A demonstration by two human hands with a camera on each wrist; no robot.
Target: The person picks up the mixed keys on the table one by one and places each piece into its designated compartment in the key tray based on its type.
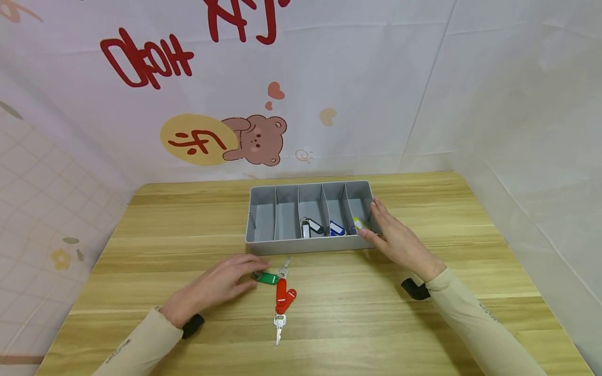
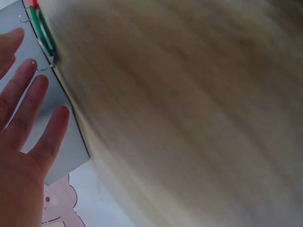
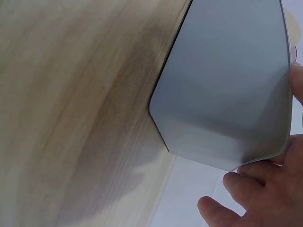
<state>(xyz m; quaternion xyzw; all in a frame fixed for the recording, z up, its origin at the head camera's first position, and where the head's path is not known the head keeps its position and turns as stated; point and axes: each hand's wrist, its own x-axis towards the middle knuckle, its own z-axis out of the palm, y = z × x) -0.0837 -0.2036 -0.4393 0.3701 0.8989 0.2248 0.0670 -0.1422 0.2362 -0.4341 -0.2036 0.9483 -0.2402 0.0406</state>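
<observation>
A grey divided box (image 1: 282, 245) stands on the table. My right hand (image 1: 400, 240) holds its right front corner, thumb over the front rim and fingers along the end wall. My left hand (image 1: 221, 282) is just in front of the box with loosely spread fingers, its fingertips at the ring end of a green key tag (image 1: 268, 278). In the left wrist view the fingers (image 2: 52, 137) are apart, with no grip on the tag visible. Beside the green tag lie two red key tags (image 1: 281, 292), one overlapping the other, with silver keys (image 1: 279, 328).
Inside the box, black key tags (image 1: 315, 226) lie in the middle compartment, blue key tags (image 1: 336, 228) in the second from the right, and a yellow key tag (image 1: 359, 224) in the rightmost. Behind the wooden table (image 1: 188, 219) hangs a printed white cloth (image 1: 357, 62).
</observation>
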